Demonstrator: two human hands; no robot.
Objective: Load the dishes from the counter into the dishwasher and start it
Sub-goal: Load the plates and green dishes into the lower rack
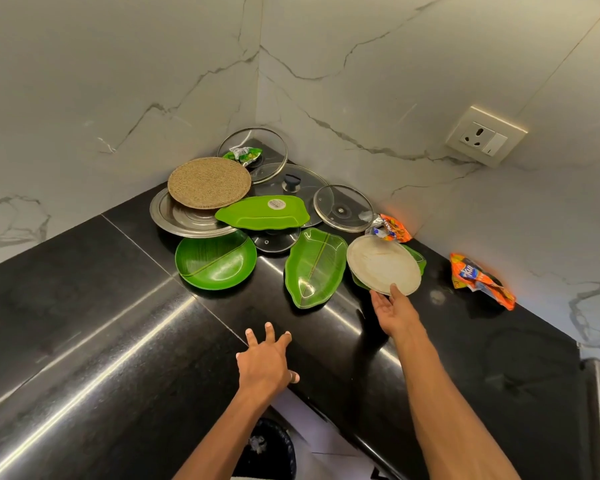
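Observation:
On the black counter's corner (101,306) lie several dishes. My right hand (394,311) pinches the near rim of a white plate (381,263), thumb on top, fingers beneath; the plate is tilted over a green dish (419,258). A green leaf-shaped plate (314,268) lies just left of it. A round green plate (215,261) sits further left, and another leaf plate (262,213) lies upside down behind. My left hand (265,362) rests spread on the counter's front edge, holding nothing. The dishwasher is out of view.
At the back stand a steel plate (174,216) under a woven mat (208,183) and several glass lids (343,207). Snack wrappers (478,280) lie at right. A wall socket (485,136) is on the right wall. A dark bin (267,448) sits on the floor below.

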